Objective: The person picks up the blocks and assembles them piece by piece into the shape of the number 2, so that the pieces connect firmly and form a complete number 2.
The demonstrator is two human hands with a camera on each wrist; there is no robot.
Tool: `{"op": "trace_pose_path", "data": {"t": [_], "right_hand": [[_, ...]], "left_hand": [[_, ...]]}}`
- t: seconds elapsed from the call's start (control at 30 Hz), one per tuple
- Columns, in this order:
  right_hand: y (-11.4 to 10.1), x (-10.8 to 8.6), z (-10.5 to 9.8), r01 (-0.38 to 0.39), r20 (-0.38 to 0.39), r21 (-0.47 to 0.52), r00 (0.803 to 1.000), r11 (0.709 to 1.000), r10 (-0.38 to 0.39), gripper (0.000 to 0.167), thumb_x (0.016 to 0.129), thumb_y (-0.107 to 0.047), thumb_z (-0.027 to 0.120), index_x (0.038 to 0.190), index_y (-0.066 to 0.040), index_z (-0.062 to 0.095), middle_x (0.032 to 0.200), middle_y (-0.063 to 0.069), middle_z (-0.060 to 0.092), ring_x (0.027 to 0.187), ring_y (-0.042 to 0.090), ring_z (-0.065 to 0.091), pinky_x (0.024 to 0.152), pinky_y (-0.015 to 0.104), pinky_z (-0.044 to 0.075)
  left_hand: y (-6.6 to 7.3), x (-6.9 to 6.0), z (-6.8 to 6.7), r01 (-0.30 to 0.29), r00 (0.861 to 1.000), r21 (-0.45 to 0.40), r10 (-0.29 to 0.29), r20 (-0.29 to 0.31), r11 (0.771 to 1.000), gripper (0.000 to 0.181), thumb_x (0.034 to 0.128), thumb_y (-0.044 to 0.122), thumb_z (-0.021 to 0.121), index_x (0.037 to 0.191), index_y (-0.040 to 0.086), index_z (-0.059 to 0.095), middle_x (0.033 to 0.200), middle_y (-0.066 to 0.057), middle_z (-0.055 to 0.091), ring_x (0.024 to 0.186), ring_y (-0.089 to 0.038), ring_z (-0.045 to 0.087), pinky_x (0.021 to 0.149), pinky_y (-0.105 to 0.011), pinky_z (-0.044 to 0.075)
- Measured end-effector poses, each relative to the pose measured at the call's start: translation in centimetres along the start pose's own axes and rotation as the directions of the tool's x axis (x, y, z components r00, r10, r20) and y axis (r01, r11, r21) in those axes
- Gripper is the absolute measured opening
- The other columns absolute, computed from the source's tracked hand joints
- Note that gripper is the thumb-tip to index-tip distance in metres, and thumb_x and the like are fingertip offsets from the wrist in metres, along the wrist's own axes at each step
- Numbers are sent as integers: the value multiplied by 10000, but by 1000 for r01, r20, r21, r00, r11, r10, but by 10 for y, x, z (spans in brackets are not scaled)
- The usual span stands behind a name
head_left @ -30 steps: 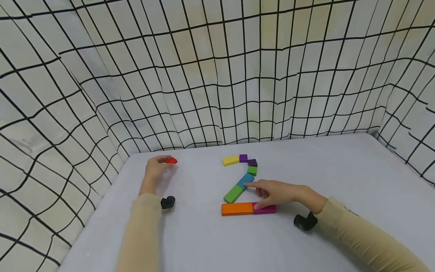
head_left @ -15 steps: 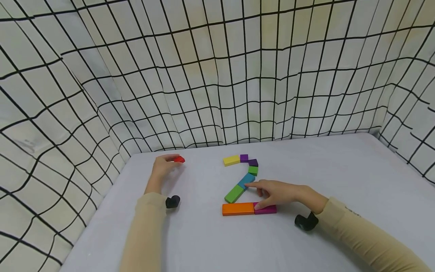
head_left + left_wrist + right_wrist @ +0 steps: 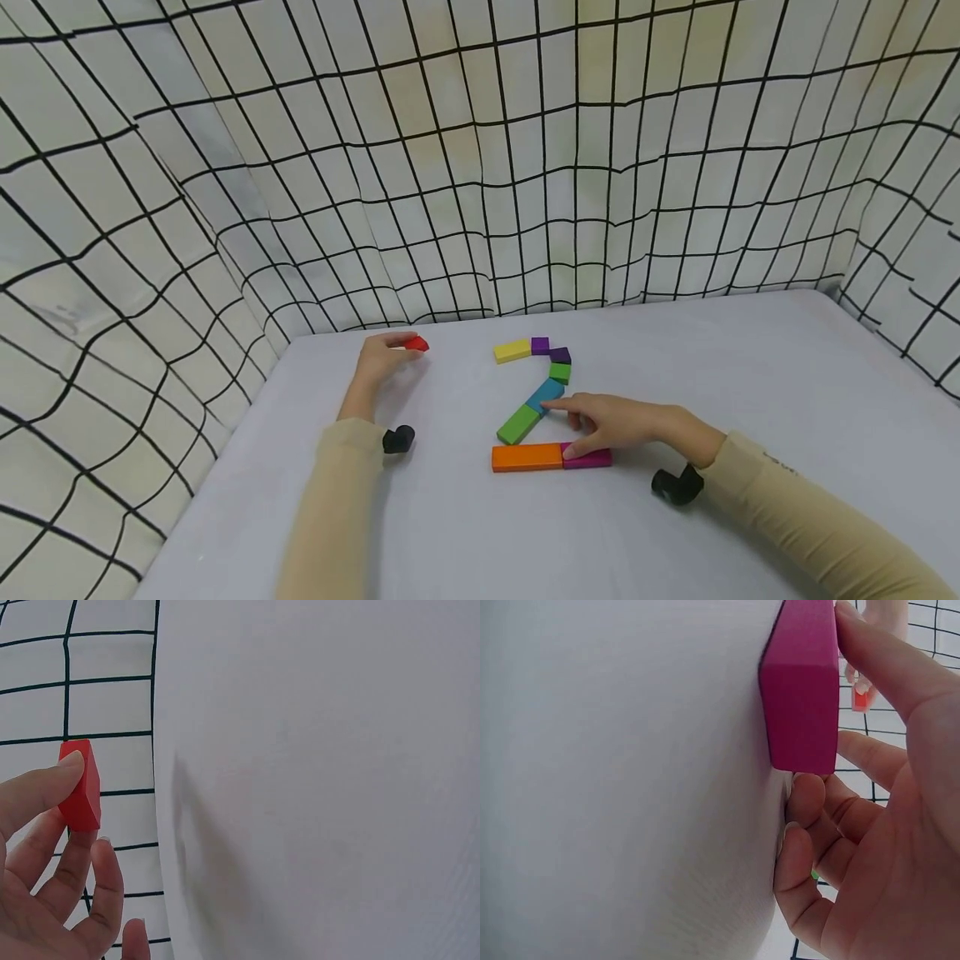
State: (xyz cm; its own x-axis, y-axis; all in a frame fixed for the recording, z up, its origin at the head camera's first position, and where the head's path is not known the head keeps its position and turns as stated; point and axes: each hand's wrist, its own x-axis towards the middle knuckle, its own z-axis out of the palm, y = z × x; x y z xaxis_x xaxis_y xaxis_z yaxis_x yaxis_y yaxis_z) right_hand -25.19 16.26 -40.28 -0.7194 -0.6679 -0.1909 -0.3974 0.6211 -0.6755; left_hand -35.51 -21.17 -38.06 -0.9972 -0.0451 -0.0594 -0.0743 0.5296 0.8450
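Note:
My left hand (image 3: 381,358) pinches a small red block (image 3: 81,795) between thumb and fingers, raised above the table at the far left. On the table, coloured blocks form a figure like a 2. A yellow block (image 3: 512,352), a purple block (image 3: 540,346), a dark purple block (image 3: 560,356) and a short green block (image 3: 559,372) make its top curve. The blue block (image 3: 546,392) and long green block (image 3: 517,426) slant down to the orange block (image 3: 527,457) and magenta block (image 3: 594,458). My right hand (image 3: 617,421) touches the blue block with its index finger and the magenta one with its thumb.
A white table (image 3: 465,533) lies under everything. White panels with black grid lines (image 3: 480,167) rise behind it and on both sides. Black devices (image 3: 677,485) are worn at both wrists, below the beige sleeves.
My left hand has moved to the right with the red block, toward the yellow block. The right hand and the laid blocks stay in place.

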Motion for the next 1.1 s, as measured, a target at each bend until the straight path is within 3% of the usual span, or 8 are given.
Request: {"op": "trace_pose_path", "data": {"t": [0.27, 1.1], "right_hand": [[-2, -1, -2, -6, -4, 4, 1000, 1000, 6, 749, 929, -286, 775, 1565, -110, 423, 1016, 3, 525, 917, 184, 482, 740, 297, 429], [-2, 0, -1, 0, -2, -5, 1000, 1000, 0, 738, 935, -286, 770, 1562, -107, 427, 1027, 2, 523, 925, 184, 481, 742, 293, 432]], "left_hand": [[14, 0, 15, -29, 999, 15, 29, 20, 999, 469, 925, 90, 727, 1381, 32, 636, 1423, -206, 560, 1353, -354, 416, 1100, -485, 367], [31, -5, 56, -115, 992, 27, 113, 49, 993, 421, 921, 80, 728, 1336, 36, 673, 1338, -176, 634, 1286, -355, 473, 1049, -485, 419]]}}
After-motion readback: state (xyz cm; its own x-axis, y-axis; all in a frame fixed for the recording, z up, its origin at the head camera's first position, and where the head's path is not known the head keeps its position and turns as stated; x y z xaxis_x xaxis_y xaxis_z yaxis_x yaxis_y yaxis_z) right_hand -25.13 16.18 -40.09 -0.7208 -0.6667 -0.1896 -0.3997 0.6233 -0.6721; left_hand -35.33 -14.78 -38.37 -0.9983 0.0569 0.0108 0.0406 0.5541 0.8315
